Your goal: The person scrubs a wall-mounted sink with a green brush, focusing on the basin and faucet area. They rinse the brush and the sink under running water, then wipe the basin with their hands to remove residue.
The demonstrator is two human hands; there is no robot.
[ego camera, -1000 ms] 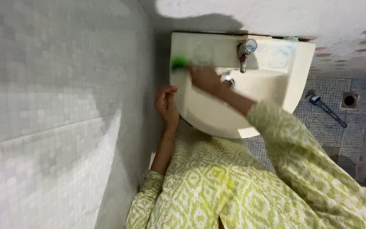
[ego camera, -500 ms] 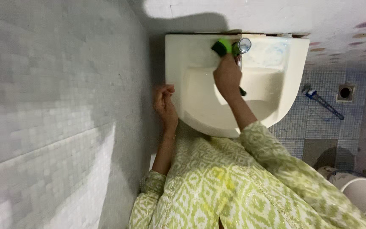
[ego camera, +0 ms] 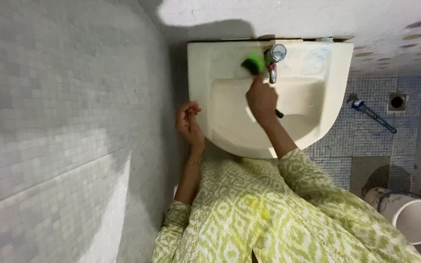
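Head cam looking straight down at a cream wall-hung washbasin point(ego camera: 337, 92) pushed up against a white wall, with grey mosaic tile wall running down the left side. A chrome tap point(ego camera: 274, 58) sits at the back ledge of the basin, right next to where the scrubbing is going on, so it kind of crowds the brush. On the blue tiled floor to the right there's a blue-handled tool point(ego camera: 371, 114) lying near a floor drain point(ego camera: 396, 102), and a white bucket point(ego camera: 412, 219) lower right.

The right hand point(ego camera: 261, 100) is closed around a dark handle of a scrub brush point(ego camera: 254, 64); its green bristle head is pressed on the back ledge just left of the tap, a bit blurred. The left hand point(ego camera: 188, 122) hangs loosely curled and empty beside the basin's left edge, not clearly touching it
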